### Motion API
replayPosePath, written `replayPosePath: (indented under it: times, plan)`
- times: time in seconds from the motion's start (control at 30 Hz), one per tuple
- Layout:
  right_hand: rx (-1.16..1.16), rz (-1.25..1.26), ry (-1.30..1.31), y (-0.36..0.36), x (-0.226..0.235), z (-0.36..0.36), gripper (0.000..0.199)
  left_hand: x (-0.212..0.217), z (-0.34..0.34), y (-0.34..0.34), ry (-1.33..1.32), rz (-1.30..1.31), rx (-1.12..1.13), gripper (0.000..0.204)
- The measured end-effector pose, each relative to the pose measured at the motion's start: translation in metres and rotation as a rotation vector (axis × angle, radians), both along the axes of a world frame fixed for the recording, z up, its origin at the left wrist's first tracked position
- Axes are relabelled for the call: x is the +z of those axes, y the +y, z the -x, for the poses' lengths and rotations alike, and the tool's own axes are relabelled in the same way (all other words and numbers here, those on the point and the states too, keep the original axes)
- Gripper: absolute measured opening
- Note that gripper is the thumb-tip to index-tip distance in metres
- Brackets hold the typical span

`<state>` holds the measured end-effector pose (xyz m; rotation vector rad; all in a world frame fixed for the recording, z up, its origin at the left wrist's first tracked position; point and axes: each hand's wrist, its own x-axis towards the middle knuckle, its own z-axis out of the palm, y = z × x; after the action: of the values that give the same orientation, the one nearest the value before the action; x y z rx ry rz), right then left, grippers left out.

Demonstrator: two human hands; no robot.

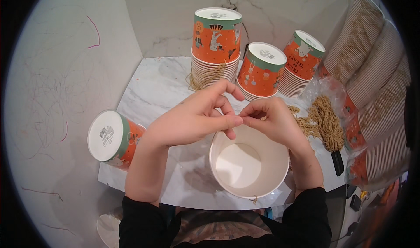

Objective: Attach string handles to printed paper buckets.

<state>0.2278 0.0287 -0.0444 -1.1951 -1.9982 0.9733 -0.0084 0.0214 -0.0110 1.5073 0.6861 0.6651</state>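
My left hand (197, 117) and my right hand (274, 120) meet fingertip to fingertip above the far rim of a white-lined paper bucket (250, 184). Both thumbs are pinched against fingers, and whatever lies between them is too small or hidden to make out. The bucket's open mouth faces up toward me, with nothing seen inside. A short end of tan cord (255, 200) hangs at its near rim. To the right of my right hand lies a bundle of tan cord (326, 124), partly on clear plastic.
Upside-down stacks of orange and green buckets stand at the back: a tall stack (216, 40), a shorter one (261, 71) and another (302, 60). One bucket (109, 136) sits by the left wall. Bagged bucket stacks (376, 82) crowd the right, near a black object (337, 162).
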Motion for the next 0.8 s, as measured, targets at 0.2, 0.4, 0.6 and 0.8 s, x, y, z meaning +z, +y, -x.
replayPosePath:
  times: [0.2, 0.4, 0.6, 0.8]
  plan:
    - [-0.028, -0.005, -0.017, 0.000, 0.001, 0.003, 0.013, 0.010, 0.000, -0.005, -0.221, 0.098, -0.011, 0.054]
    - [0.006, 0.018, 0.041, 0.000, 0.001, 0.002, 0.013, -0.003, -0.005, 0.000, 0.246, -0.336, 0.247, 0.046]
    - [0.022, 0.027, 0.113, 0.001, 0.003, 0.000, 0.011, -0.025, -0.006, 0.001, 0.589, -0.795, 0.422, 0.018]
    - [0.007, 0.033, 0.187, 0.001, 0.007, -0.001, 0.011, -0.022, -0.002, -0.002, 0.692, -0.837, 0.409, 0.011]
